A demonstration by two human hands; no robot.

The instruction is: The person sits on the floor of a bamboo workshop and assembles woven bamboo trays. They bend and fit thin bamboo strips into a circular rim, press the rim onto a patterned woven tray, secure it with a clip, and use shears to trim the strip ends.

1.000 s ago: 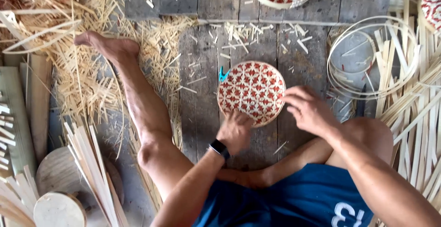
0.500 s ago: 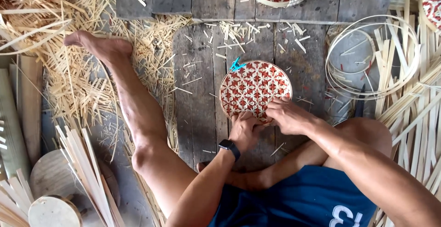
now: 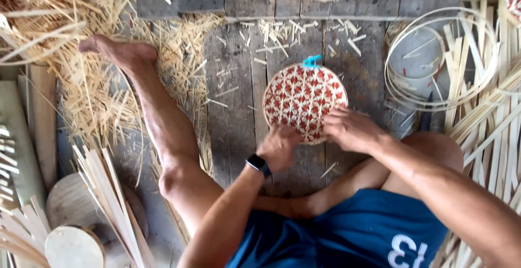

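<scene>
Both hands are down on the near rim of the round woven tray point(image 3: 304, 101), red and white, lying flat on the plank floor point(image 3: 239, 110) just past the fingertips. The left hand point(image 3: 279, 147) is curled, fingers bunched and pinching at the tray's edge; exactly what it nips is hidden under the knuckles. The right hand point(image 3: 353, 129) lies over the rim beside it, fingers pressed together and clamping down. A small blue clip point(image 3: 311, 61) sits on the far rim, opposite the fingers. By the look of it, this is edge work, fixing the weave to the hoop. The next move likely calls for a firm hold while the rim is worked round.
</scene>
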